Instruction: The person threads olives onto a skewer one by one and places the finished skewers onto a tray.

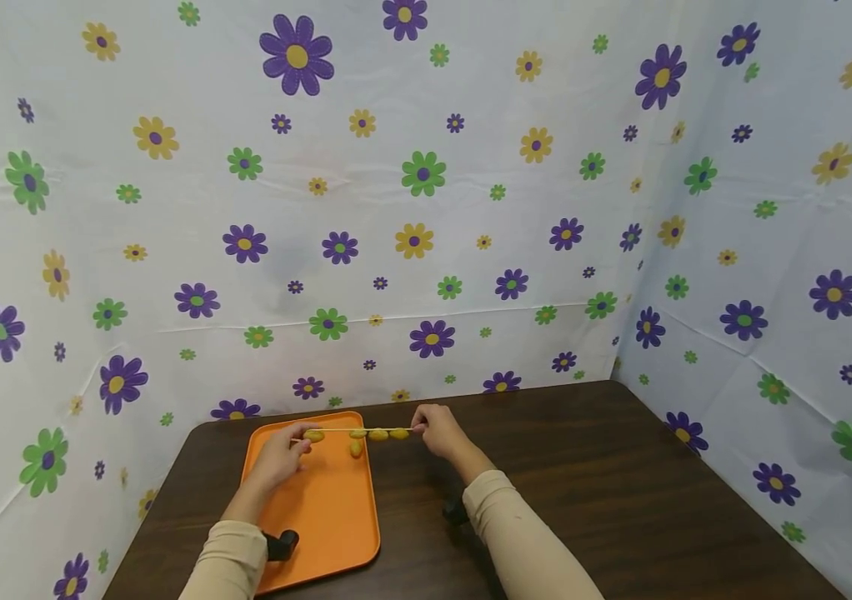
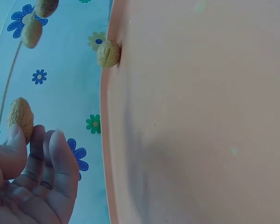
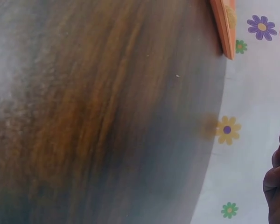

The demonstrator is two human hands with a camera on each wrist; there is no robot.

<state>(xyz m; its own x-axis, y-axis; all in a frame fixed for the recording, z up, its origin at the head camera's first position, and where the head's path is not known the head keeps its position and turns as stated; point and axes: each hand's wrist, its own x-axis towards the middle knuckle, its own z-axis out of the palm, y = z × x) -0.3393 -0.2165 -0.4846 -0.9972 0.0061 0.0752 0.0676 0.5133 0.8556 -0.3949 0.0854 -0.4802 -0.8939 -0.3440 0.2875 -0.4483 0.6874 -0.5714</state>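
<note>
A thin string (image 1: 346, 429) strung with oval, wrinkled, tan nuts (image 1: 378, 435) is stretched level between the two hands above the tray's far edge. My left hand (image 1: 279, 456) pinches one nut (image 2: 20, 116) between thumb and finger at the string's left end; its other fingers are loosely bent. At the other end my right hand (image 1: 437, 429) pinches the string, close beside the strung nuts. Only part of the right hand (image 3: 277, 186) shows at the edge of the right wrist view, so its fingertips are hidden there. A loose nut (image 2: 108, 53) lies against the tray's rim.
An orange tray (image 1: 328, 508) lies on the left part of the dark wooden table (image 1: 546, 500), below the left hand. A white cloth with flowers (image 1: 426, 250) hangs behind the table and along its sides. Black straps with small devices (image 1: 281, 546) are on the wrists.
</note>
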